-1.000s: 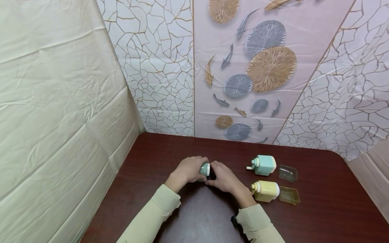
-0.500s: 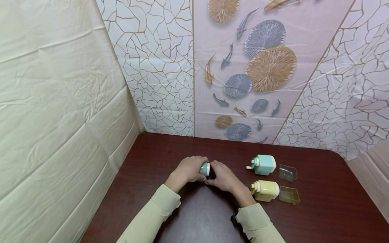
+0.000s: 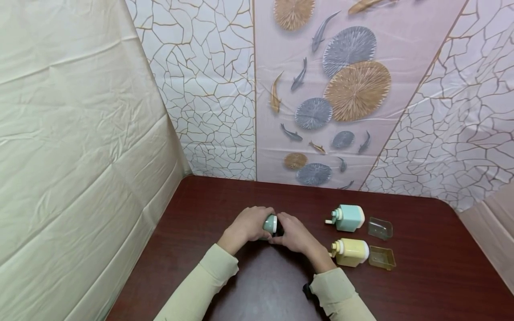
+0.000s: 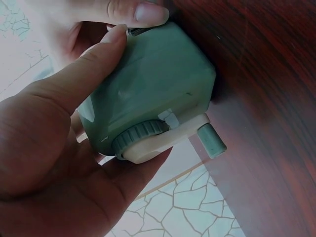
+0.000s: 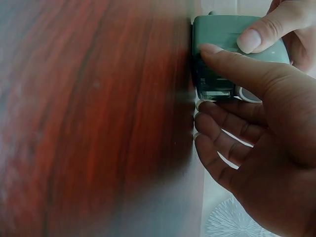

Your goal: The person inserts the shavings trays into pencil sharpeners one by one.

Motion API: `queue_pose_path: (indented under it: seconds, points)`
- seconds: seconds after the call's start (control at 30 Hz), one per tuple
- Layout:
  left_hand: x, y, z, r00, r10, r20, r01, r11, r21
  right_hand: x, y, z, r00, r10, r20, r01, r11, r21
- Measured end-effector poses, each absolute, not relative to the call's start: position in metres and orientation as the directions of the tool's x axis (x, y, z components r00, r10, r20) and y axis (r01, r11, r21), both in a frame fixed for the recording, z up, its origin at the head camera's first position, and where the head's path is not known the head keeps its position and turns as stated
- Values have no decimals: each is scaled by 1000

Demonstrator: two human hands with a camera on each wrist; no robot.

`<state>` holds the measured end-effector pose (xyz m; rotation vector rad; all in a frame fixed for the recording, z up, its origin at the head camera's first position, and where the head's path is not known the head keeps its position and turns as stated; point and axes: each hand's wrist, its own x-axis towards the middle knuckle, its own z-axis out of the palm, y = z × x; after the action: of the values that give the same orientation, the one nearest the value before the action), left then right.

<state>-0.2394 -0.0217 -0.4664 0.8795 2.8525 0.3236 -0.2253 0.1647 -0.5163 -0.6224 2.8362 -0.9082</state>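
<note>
Near the middle of the table, a dark green crank pencil sharpener (image 3: 270, 224) lies between both hands. My left hand (image 3: 250, 223) grips its body from the left, thumb along one side. In the left wrist view, its cream crank arm (image 4: 182, 133) with a green knob (image 4: 212, 140) points away from the right hand. My right hand (image 3: 297, 234) holds the opposite end, its thumb on the body and curled fingers at the end. A clear shavings tray (image 5: 217, 93) shows there in the right wrist view. The fingers partly hide that end.
To the right lie a mint pencil sharpener (image 3: 350, 218) and a yellow one (image 3: 352, 252), cranks toward the left. Beside them sit a clear grey tray (image 3: 380, 228) and a clear amber tray (image 3: 382, 257). Patterned cloth walls (image 3: 217, 89) border the dark red table (image 3: 433, 249).
Both hands stay on the green pencil sharpener. The right hand and forearm have shifted very slightly left; nothing else has visibly moved.
</note>
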Motion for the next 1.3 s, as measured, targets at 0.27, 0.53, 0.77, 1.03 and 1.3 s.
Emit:
queue_pose_path:
  seconds: [0.27, 0.53, 0.77, 1.03, 1.3]
  points:
    - [-236, -19, -464, -824, 563, -68, 534, 810, 241, -227, 164, -523, -915, -401, 52, -351, 723, -596]
    - [-234, -16, -463, -823, 563, -77, 534, 813, 235, -225, 164, -522, -921, -388, 30, -319, 707, -631]
    - [-233, -15, -459, -816, 573, -76, 547, 808, 219, -226, 164, -522, -921, -390, 25, -313, 699, -642]
    - [-233, -16, -463, -819, 567, -83, 539, 812, 225, -226, 164, -525, -918, -396, -6, -292, 687, -666]
    - [-238, -23, -473, -824, 559, -88, 515, 805, 294, -228, 175, -534, -890, -456, -28, -338, 698, -631]
